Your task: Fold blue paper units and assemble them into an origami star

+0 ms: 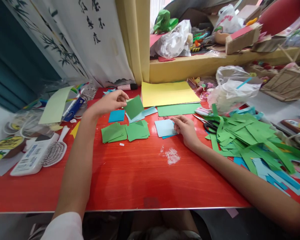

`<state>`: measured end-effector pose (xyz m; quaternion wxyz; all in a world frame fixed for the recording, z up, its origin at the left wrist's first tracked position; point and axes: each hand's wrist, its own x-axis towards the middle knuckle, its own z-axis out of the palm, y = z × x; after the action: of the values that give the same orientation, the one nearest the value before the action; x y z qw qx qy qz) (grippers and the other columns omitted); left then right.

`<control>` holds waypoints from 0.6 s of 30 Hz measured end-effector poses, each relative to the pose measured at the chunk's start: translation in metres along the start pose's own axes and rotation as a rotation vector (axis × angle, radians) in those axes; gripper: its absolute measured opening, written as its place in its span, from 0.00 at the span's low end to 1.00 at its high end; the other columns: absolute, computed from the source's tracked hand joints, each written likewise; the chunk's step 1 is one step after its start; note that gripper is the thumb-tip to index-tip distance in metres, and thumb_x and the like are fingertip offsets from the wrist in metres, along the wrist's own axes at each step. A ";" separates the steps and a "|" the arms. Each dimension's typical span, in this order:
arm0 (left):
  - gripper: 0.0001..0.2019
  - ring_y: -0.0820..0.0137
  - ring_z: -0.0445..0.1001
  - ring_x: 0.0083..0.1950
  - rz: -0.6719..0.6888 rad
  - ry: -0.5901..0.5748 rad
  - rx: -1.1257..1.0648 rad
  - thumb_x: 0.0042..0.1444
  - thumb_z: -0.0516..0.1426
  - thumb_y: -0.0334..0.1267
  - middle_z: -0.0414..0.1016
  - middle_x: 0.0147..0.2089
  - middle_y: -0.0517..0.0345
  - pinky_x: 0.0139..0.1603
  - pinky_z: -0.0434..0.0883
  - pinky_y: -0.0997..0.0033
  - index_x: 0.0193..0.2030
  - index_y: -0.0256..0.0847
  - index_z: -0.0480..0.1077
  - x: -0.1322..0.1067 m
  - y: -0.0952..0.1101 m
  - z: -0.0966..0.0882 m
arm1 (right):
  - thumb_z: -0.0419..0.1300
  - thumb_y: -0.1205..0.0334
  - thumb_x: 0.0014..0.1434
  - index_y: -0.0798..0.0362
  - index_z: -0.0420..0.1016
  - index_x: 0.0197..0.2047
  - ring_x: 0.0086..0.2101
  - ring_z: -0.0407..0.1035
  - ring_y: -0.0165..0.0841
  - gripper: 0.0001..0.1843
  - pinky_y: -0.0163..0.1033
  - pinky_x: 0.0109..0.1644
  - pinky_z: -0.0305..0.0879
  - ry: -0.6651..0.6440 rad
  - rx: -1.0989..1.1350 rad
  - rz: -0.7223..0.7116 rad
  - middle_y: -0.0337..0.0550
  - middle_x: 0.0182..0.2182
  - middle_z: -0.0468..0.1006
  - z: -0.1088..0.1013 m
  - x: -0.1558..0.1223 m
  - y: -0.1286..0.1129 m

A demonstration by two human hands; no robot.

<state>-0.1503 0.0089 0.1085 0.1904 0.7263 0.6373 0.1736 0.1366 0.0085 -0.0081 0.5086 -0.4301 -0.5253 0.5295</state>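
My left hand (117, 99) pinches a dark green paper square (134, 107) by its left edge, tilted above the table. Beneath it lie pale blue paper strips (146, 113), and a blue square (116, 116) sits to their left. Nearer me are two piles of green squares, a left pile (112, 132) and a right pile (138, 130). My right hand (184, 129) has its fingers closed at the right edge of a light blue paper square (164, 128), which rests on the table over a darker blue piece.
Yellow sheets (168, 93) lie at the back over a green sheet (179, 109). To the right are scissors (210, 125) and a heap of green paper scraps (252, 133). A hairbrush (55, 153) and a white bottle (35, 155) lie left. The red table's front edge (140, 210) is close to me.
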 end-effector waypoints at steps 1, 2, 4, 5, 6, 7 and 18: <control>0.15 0.69 0.71 0.46 0.014 -0.097 -0.045 0.52 0.52 0.38 0.71 0.44 0.54 0.44 0.68 0.71 0.47 0.38 0.64 0.001 -0.002 0.003 | 0.60 0.55 0.52 0.54 0.70 0.29 0.17 0.54 0.22 0.11 0.31 0.20 0.48 0.002 -0.002 0.000 0.32 0.16 0.64 0.000 0.000 0.000; 0.16 0.69 0.71 0.46 0.022 -0.192 -0.073 0.51 0.53 0.39 0.71 0.44 0.53 0.43 0.68 0.72 0.47 0.37 0.64 0.003 -0.006 0.008 | 0.60 0.54 0.52 0.54 0.70 0.29 0.17 0.54 0.22 0.11 0.31 0.20 0.48 0.003 -0.004 -0.002 0.32 0.16 0.64 0.000 0.000 0.000; 0.18 0.68 0.72 0.45 -0.006 -0.331 -0.056 0.49 0.54 0.41 0.72 0.44 0.52 0.41 0.68 0.72 0.47 0.37 0.64 0.011 -0.020 0.018 | 0.60 0.55 0.53 0.54 0.70 0.29 0.17 0.54 0.22 0.11 0.31 0.20 0.48 -0.001 -0.004 -0.011 0.33 0.16 0.64 0.000 0.000 0.000; 0.19 0.67 0.72 0.44 -0.038 -0.375 -0.017 0.48 0.54 0.41 0.72 0.43 0.52 0.40 0.68 0.72 0.48 0.37 0.64 0.015 -0.029 0.023 | 0.60 0.55 0.53 0.54 0.70 0.29 0.17 0.54 0.22 0.11 0.31 0.20 0.49 -0.005 -0.002 -0.014 0.33 0.16 0.64 0.000 0.000 0.000; 0.20 0.66 0.72 0.44 -0.069 -0.405 0.044 0.47 0.54 0.42 0.73 0.43 0.51 0.39 0.68 0.72 0.47 0.37 0.64 0.019 -0.037 0.027 | 0.60 0.55 0.53 0.54 0.70 0.29 0.17 0.54 0.22 0.11 0.31 0.20 0.49 -0.009 -0.001 -0.015 0.33 0.16 0.64 0.000 0.000 0.000; 0.19 0.66 0.72 0.44 -0.090 -0.422 0.108 0.47 0.54 0.43 0.73 0.43 0.51 0.40 0.67 0.72 0.46 0.38 0.66 0.023 -0.045 0.029 | 0.60 0.54 0.53 0.54 0.70 0.29 0.17 0.53 0.22 0.11 0.31 0.20 0.49 -0.013 -0.002 -0.015 0.33 0.16 0.64 0.000 0.000 0.000; 0.36 0.53 0.61 0.59 -0.304 -0.225 0.495 0.47 0.51 0.56 0.60 0.60 0.39 0.53 0.63 0.61 0.59 0.34 0.56 0.027 -0.070 0.039 | 0.60 0.55 0.52 0.54 0.70 0.29 0.17 0.54 0.22 0.10 0.31 0.20 0.48 -0.009 0.002 -0.002 0.32 0.16 0.64 0.000 0.000 0.000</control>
<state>-0.1876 0.0414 0.0406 0.1011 0.6615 0.7365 -0.0988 0.1363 0.0083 -0.0080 0.5072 -0.4264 -0.5276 0.5316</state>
